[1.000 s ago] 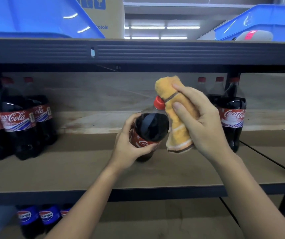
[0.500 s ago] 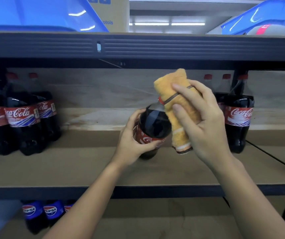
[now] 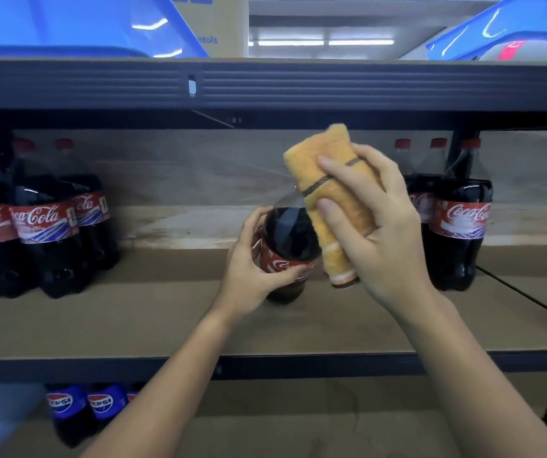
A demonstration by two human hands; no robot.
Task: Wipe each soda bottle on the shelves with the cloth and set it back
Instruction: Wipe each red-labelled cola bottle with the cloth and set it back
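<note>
Shelf [image 3: 166,325] unchanged; cloth [image 3: 331,206] now over bottle [image 3: 290,236] cap.

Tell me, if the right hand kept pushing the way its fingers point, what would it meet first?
Probably the cola bottle: the right hand already presses the orange cloth against its neck, fingers pointing left.

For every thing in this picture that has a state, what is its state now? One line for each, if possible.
Held Coca-Cola bottle: tilted, off the shelf, full, cap hidden by the cloth.
Orange cloth: folded, pressed on the bottle's neck.
Left hand: grips the bottle at its label.
Right hand: holds the cloth.
Coca-Cola bottles at left: upright, capped.
Coca-Cola bottles at right: upright, capped.
Pepsi bottles: standing on the lower shelf.
</note>
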